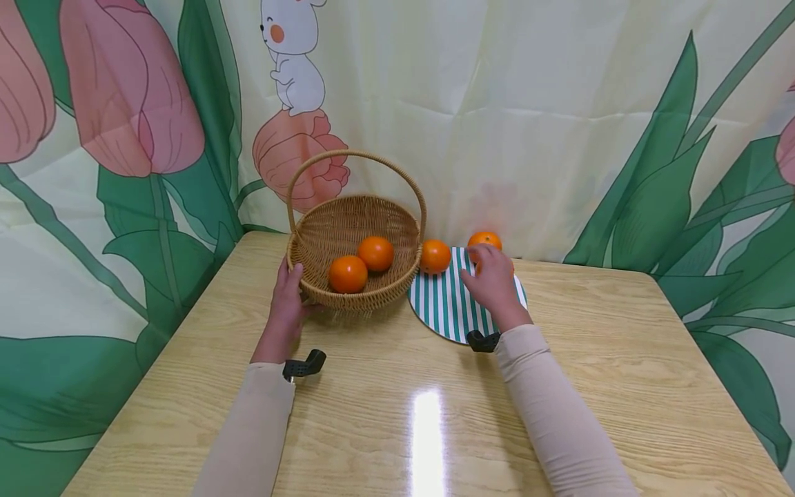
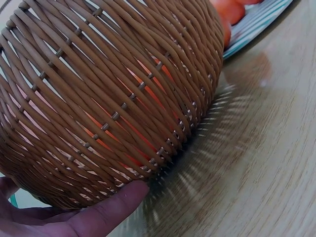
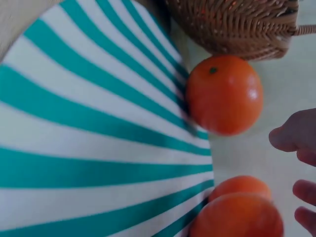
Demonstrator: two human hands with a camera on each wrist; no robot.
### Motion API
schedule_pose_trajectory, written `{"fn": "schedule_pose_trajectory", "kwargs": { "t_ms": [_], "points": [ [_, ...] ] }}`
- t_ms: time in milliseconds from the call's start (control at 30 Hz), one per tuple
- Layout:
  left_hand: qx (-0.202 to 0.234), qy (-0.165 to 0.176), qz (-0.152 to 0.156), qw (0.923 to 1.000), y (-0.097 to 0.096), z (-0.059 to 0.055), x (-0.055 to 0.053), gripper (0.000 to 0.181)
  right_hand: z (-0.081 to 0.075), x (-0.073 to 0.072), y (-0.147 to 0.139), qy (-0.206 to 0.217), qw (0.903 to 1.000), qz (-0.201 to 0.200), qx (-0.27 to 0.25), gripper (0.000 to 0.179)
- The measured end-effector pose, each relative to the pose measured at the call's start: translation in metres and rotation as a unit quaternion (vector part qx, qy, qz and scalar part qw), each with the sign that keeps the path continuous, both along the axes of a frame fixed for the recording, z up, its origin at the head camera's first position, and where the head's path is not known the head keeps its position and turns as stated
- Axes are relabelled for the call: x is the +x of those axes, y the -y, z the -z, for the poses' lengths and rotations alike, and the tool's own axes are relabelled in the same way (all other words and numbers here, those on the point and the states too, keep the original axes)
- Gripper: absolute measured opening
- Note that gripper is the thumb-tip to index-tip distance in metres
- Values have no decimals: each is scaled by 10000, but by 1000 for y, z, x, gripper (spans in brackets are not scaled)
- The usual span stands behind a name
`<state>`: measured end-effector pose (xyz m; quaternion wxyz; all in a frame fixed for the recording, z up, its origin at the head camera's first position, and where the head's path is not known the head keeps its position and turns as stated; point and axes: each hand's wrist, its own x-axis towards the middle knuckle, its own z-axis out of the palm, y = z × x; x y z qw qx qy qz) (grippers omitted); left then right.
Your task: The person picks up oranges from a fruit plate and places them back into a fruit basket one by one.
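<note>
A wicker basket (image 1: pixel 357 207) with a tall arched handle has two oranges (image 1: pixel 348 274) inside. My left hand (image 1: pixel 286 304) holds its left side, the thumb low along the wicker in the left wrist view. To the right lies a round green-and-white striped mat (image 1: pixel 444 304). One orange (image 1: pixel 435 257) sits at the mat's left back edge, beside the basket. My right hand (image 1: pixel 493 279) reaches over the mat with its fingers spread and nothing held. Two more oranges (image 3: pixel 237 217) are near it, one at the back (image 1: pixel 485 239), the other mostly hidden by the hand.
The light wooden table (image 1: pixel 373 400) carries a bright strip of reflected light. A curtain (image 1: pixel 528 124) printed with tulips and a white animal hangs right behind the table's back edge. Black wrist cameras (image 1: pixel 304 364) sit on both wrists.
</note>
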<state>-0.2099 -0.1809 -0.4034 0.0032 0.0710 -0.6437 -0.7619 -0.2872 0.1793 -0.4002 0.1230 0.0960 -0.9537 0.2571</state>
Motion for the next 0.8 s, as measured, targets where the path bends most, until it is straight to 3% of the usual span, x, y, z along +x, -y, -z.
{"fn": "schedule_pose_trajectory", "kwargs": {
  "t_ms": [200, 367, 533, 800],
  "points": [
    [30, 9, 26, 10000, 1, 3, -2, 70, 6, -2, -8, 185, 9991, 343, 150, 49],
    [122, -8, -31, 9999, 4, 15, -10, 68, 14, -5, -15, 290, 9981, 545, 89, 50],
    [66, -33, -125, 9999, 6, 23, -15, 66, 19, -7, -22, 491, 9970, 590, 67, 51],
    [50, -10, -97, 9999, 7, 25, -17, 66, 22, -5, -26, 772, 9953, 585, -57, 50]
  ]
}}
